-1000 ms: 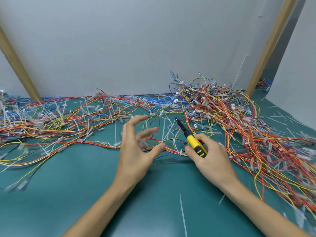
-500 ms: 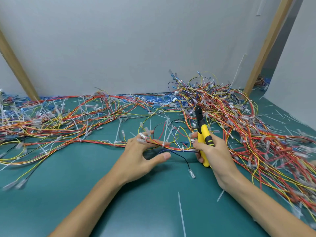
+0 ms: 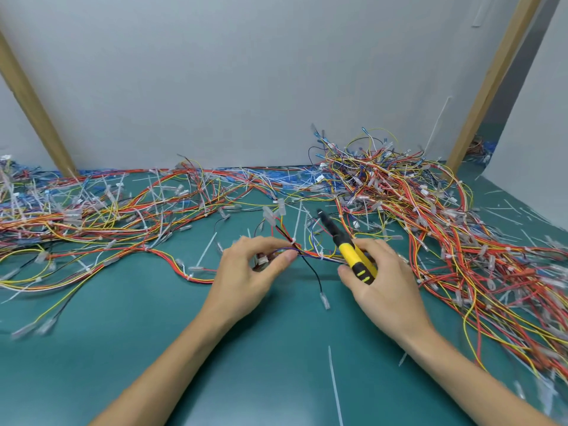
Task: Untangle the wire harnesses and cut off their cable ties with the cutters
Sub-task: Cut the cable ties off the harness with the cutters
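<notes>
I am gripping the yellow-handled cutters [image 3: 356, 259] in my right hand [image 3: 387, 284], fingers curled round the handles and the dark nose pointing away from me; I cannot tell how far the blades are standing apart. Just left of the cutters, my left hand [image 3: 249, 272] is pinching a small wire harness [image 3: 310, 253] between thumb and curled fingers. A white cable tie [image 3: 293, 240] is sitting on that harness, left of the cutters' nose, and a black lead [image 3: 315, 273] is trailing from it toward me. Behind and right of the cutters, a tangled heap [image 3: 399, 192] is lying on the green mat [image 3: 123, 348]. Well left of them, more harnesses [image 3: 92, 219] are spreading out. A loose white tie [image 3: 335, 388] is lying nearer me than the cutters.
</notes>
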The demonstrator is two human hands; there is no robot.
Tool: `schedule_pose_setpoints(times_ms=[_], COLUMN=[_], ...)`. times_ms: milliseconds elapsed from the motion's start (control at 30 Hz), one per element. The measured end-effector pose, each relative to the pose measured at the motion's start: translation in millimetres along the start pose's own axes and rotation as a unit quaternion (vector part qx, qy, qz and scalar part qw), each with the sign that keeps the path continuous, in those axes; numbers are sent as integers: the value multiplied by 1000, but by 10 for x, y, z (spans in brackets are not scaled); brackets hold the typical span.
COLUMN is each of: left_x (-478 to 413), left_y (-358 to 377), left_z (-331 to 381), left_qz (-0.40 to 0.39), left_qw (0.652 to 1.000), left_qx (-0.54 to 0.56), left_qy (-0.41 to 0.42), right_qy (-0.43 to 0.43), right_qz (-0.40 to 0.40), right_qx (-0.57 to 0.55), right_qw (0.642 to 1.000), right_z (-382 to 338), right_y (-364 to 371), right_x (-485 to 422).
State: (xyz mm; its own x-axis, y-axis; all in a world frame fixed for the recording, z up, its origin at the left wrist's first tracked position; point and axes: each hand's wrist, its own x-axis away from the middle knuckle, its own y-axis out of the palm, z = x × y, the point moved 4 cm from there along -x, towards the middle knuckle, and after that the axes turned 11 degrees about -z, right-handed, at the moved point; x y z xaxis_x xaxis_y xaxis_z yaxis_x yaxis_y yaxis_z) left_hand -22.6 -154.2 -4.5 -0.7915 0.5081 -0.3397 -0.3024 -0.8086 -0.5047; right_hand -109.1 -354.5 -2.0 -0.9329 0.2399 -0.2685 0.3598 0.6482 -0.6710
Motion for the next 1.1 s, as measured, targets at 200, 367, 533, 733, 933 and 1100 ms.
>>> schedule_pose_setpoints(times_ms=[200,367,533,733,933,1100], left_x=[3,-3,0,11,13,20], left_y=[-61,-70,-11,23,-16,-43], left_z=[-48,-69,-65,11,61,67], left_qz=[68,79,46,1,20,53], left_qw=[996,986,981,990,998,997], left_qx=[-44,-135,-176,-136,-56,-54], left_qy=[-22,-60,-68,-38,-26,-24], right_qy=[-55,-82,-46,-16,-12,-22], right_qz=[56,34,-39,-63,-72,-55], right_qx=[112,89,106,153,155,125], right_qw=[991,992,992,986,985,990], right_z=[-65,-115,-84,-16,-26,-52], right_y=[-104,-85,40,68,49,34], right_x=[23,41,56,27,16,36])
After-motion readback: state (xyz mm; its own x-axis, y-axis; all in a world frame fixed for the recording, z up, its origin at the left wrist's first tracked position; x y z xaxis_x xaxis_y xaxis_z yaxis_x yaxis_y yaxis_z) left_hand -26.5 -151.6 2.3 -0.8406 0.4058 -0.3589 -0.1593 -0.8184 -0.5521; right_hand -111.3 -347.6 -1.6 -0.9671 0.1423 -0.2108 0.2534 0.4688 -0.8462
